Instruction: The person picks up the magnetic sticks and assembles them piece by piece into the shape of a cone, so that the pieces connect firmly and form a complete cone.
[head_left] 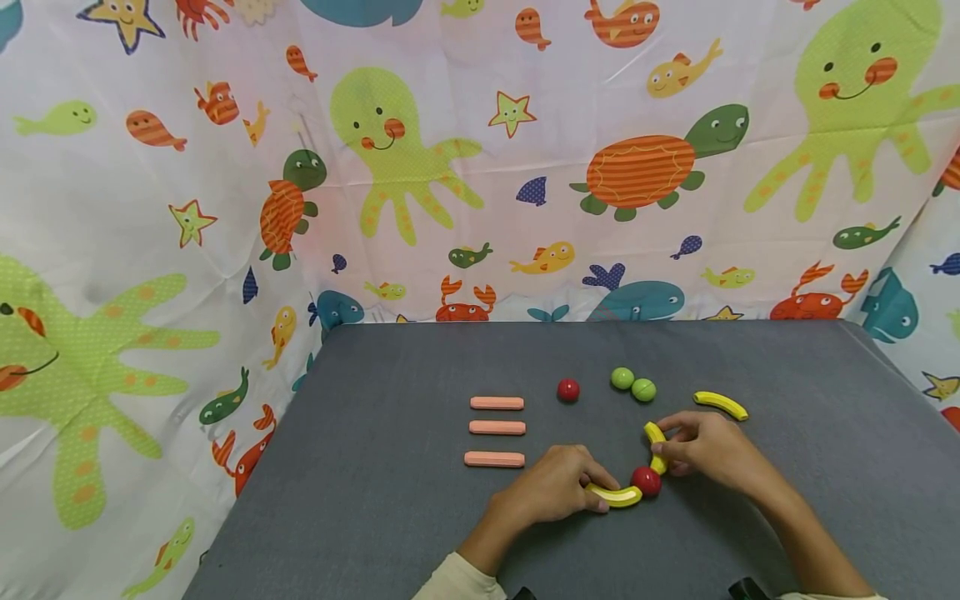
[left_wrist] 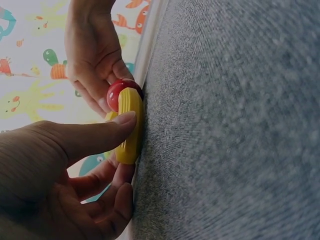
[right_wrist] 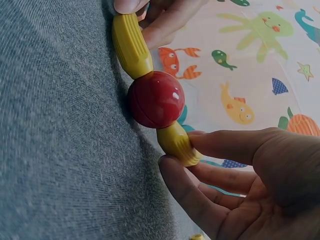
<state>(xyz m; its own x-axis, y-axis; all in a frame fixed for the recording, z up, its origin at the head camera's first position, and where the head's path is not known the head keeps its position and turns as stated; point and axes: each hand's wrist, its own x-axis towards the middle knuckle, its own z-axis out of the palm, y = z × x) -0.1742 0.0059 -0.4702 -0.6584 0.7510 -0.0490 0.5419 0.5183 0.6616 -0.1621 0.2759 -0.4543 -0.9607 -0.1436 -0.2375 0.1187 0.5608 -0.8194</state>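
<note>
Left hand (head_left: 553, 487): thumb and fingers close together, pinching the near yellow curved piece (head_left: 617, 497) by its left end, thumb laid along its side.
Right hand (head_left: 708, 446): I see thumb and fingertips nipping the upright-set yellow curved piece (head_left: 655, 437) on either side, the gap between them only as wide as the piece.
Ball between the hands: a glossy red ball (head_left: 646, 481), resting on the grey table (head_left: 360, 467), with an end of each held piece touching it, so the three make a bent chain toward the person's side.
Loose yellow: a third curved piece (head_left: 721, 405) lies just beyond the right hand, slanting, held by nobody.
Green pair: two green balls, one (head_left: 622, 378) a little farther back and the other (head_left: 643, 390) right beside it, past the hands.
Other red: a second red ball (head_left: 568, 390) sits alone between the green pair and the pink bars.
Pink bars: three in a column, far (head_left: 497, 403), middle (head_left: 497, 427) and near (head_left: 494, 459), all lying crosswise, the near one close to the left hand.
Backdrop: a sea-creature curtain (head_left: 562, 225) behind the table.
</note>
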